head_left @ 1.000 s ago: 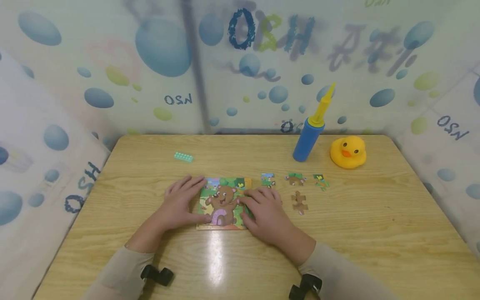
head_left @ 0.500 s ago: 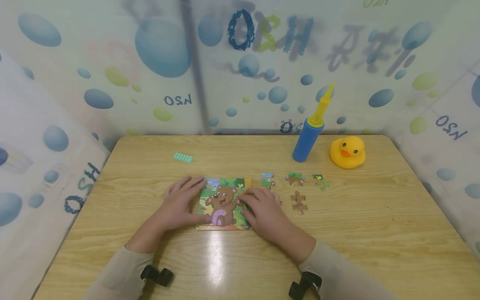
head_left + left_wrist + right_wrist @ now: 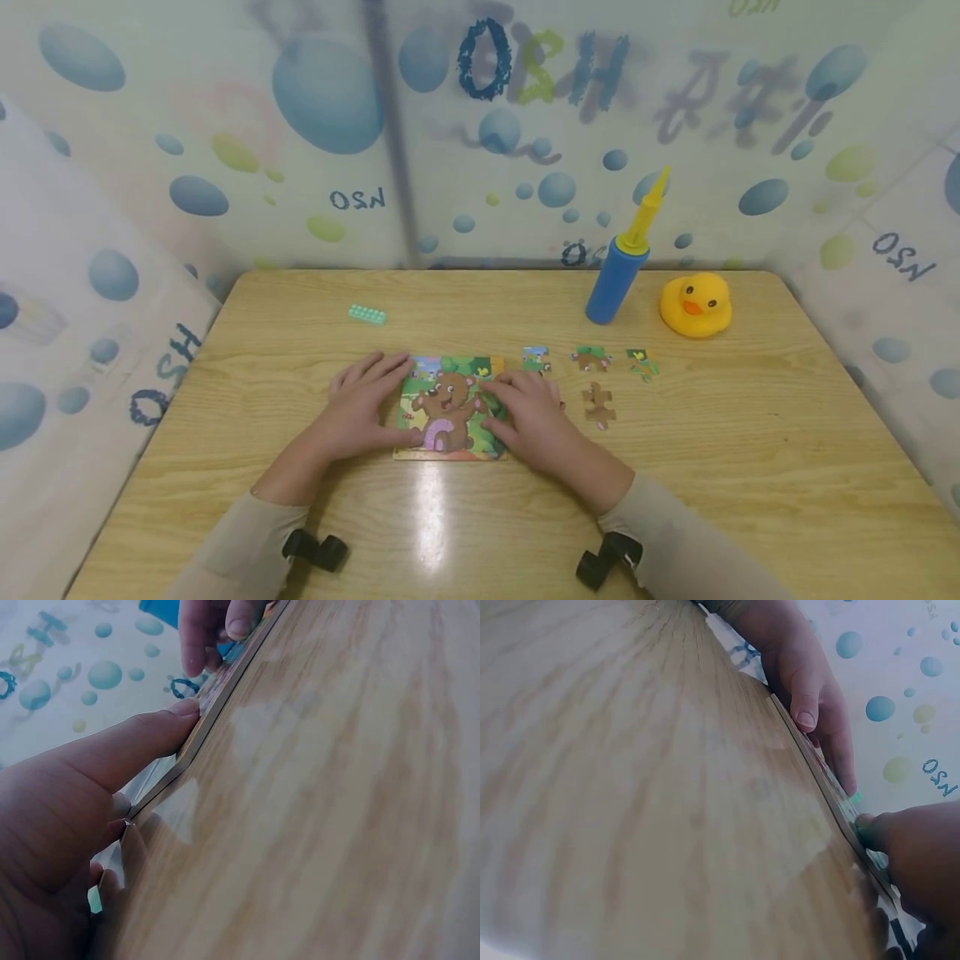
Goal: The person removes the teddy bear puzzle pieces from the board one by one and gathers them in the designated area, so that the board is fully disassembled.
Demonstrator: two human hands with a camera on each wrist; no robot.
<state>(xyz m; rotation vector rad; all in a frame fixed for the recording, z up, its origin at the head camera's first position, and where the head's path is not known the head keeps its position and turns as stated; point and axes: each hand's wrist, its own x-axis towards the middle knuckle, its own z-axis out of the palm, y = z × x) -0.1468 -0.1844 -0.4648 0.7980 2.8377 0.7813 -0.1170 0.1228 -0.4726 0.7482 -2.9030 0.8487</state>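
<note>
A square puzzle board (image 3: 448,408) showing a brown bear lies at the middle of the wooden table (image 3: 750,467). My left hand (image 3: 363,404) rests flat on its left edge, fingers straight. Its thumb (image 3: 142,739) lies against the board's front-left corner. My right hand (image 3: 528,412) lies over the board's right side, fingertips pressing on the picture. Its thumb (image 3: 907,840) sits at the board's edge (image 3: 817,780). To the right of the board lie several loose pieces (image 3: 591,358), one of them brown (image 3: 598,404), just right of the right hand.
A blue pump with a yellow nozzle (image 3: 618,279) and a yellow rubber duck (image 3: 695,305) stand at the back right. A small teal brick (image 3: 367,314) lies at the back left. Soft walls printed with bubbles close in the table on three sides.
The right hand has slid slightly up and left along the board's right side. The left hand and the loose pieces have stayed put.
</note>
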